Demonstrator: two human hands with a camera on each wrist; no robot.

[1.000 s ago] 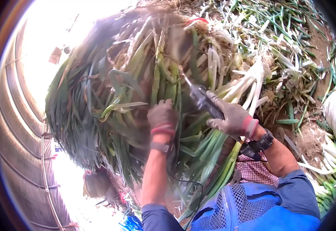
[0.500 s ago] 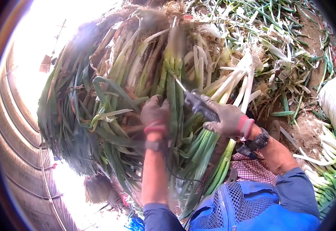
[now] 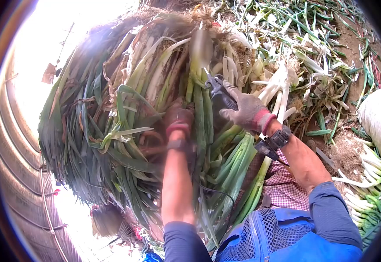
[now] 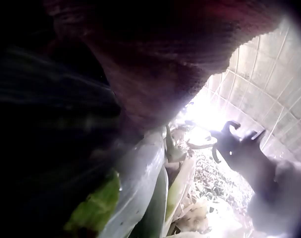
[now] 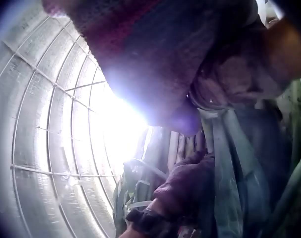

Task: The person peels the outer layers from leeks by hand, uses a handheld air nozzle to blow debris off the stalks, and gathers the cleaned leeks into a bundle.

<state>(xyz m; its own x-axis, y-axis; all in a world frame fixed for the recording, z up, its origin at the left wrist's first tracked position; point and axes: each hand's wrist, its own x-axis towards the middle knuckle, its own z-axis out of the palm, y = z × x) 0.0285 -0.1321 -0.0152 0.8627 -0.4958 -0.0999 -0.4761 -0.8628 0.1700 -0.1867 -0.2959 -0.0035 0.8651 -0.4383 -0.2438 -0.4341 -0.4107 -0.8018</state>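
My gloved left hand (image 3: 179, 117) grips green onion stalks (image 3: 198, 102) at the front of a big pile, its fingers partly hidden among the leaves. In the left wrist view its dark glove (image 4: 155, 64) hangs over pale stalks (image 4: 140, 183). My gloved right hand (image 3: 249, 111) holds a dark gun-shaped tool (image 3: 221, 94) with a thin metal nozzle, its tip close beside the upper part of those stalks. The right wrist view has the right glove (image 5: 155, 64) large on top and the left hand (image 5: 185, 183) lower, against the stalks.
The onion pile (image 3: 85, 126) fills the left and middle. Loose white-stemmed onions (image 3: 282, 87) lie right of it, above trimmings (image 3: 304, 22) strewn on the soil. More onions (image 3: 369, 196) and a pale rounded object (image 3: 379, 118) are at far right. A ribbed curved wall (image 3: 20, 174) stands at left.
My right hand and the tool have risen, bringing the nozzle higher along the stalks. The left hand keeps its grip, slightly shifted, and the pile sits further left in view.
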